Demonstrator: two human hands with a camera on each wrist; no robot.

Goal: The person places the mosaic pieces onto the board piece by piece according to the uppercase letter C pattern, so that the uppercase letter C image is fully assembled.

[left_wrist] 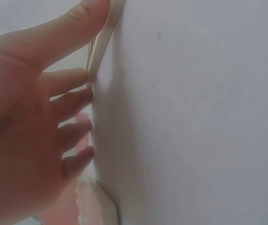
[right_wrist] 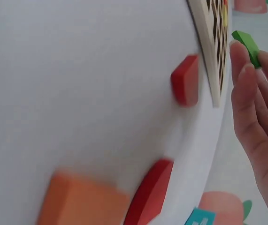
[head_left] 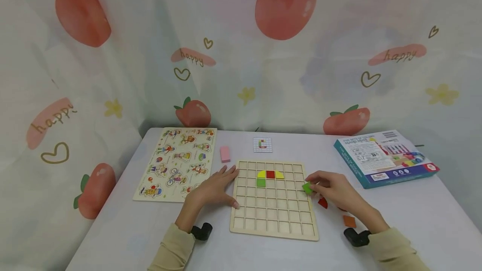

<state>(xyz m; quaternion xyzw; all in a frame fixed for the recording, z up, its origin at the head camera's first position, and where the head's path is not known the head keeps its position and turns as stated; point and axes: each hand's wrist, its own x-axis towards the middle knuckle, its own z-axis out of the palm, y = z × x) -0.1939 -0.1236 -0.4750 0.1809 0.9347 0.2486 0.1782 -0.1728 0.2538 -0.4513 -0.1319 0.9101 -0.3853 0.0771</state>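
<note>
A white table (head_left: 128, 241) meets a pale, fruit-printed cloth (head_left: 226, 7) on its far side. My left hand (head_left: 215, 188) lies spread, fingers loose, its thumb touching the left edge of the square gridded wooden board (head_left: 272, 214). My right hand (head_left: 333, 187) pinches a flat bright-green block (head_left: 306, 187) at the board's right edge. From that block, which shows no clear long axis, the seated green square tile (head_left: 261, 182) lies leftward, roughly level, bare cells between.
</note>
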